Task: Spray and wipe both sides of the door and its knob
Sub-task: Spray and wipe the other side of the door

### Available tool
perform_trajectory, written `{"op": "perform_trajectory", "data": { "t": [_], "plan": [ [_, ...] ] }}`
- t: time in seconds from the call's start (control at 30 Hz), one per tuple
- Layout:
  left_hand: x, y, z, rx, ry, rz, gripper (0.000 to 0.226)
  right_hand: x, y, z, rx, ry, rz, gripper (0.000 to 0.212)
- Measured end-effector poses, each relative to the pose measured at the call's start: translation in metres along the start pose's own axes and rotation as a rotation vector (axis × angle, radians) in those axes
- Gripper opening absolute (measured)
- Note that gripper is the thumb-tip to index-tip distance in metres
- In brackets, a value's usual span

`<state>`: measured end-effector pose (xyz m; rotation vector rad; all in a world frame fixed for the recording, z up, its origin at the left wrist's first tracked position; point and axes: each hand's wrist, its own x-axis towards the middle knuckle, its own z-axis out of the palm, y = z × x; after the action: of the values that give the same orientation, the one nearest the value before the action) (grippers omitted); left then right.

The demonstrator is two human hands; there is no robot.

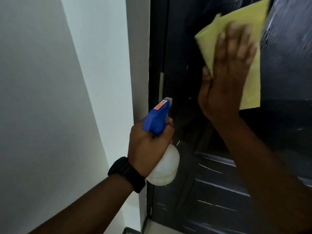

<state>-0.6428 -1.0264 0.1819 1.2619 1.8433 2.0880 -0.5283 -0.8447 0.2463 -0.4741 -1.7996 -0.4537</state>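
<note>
A dark panelled door (211, 191) fills the right half of the view. My right hand (226, 71) presses a yellow-green cloth (251, 53) flat against the door's upper part, fingers straight and blurred. My left hand (148, 144), with a black watch on the wrist, grips the neck of a white spray bottle (166, 168) with a blue trigger head (156, 119). The nozzle points up toward the door's left edge. No knob can be made out on the dark door.
A white wall (50, 98) takes up the left half, and its corner edge (138, 81) meets the dark door frame (155, 48). A pale latch plate (161, 85) shows on the frame. A strip of pale floor (133, 231) lies at the bottom.
</note>
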Motion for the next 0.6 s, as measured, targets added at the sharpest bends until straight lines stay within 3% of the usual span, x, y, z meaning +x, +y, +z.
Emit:
{"op": "perform_trajectory", "data": {
  "t": [0.07, 0.3, 0.6],
  "plan": [
    [0.002, 0.001, 0.004, -0.02, -0.009, -0.009, 0.034, 0.042, -0.033, 0.017, 0.006, -0.037, -0.034, 0.056],
    [0.021, 0.001, 0.009, -0.048, -0.051, -0.001, 0.008, 0.036, -0.026, 0.03, -0.106, -0.024, -0.055, 0.056],
    [0.025, -0.005, 0.016, -0.014, -0.025, 0.061, 0.031, 0.027, -0.023, 0.034, -0.201, -0.116, -0.219, 0.056]
  ]
}}
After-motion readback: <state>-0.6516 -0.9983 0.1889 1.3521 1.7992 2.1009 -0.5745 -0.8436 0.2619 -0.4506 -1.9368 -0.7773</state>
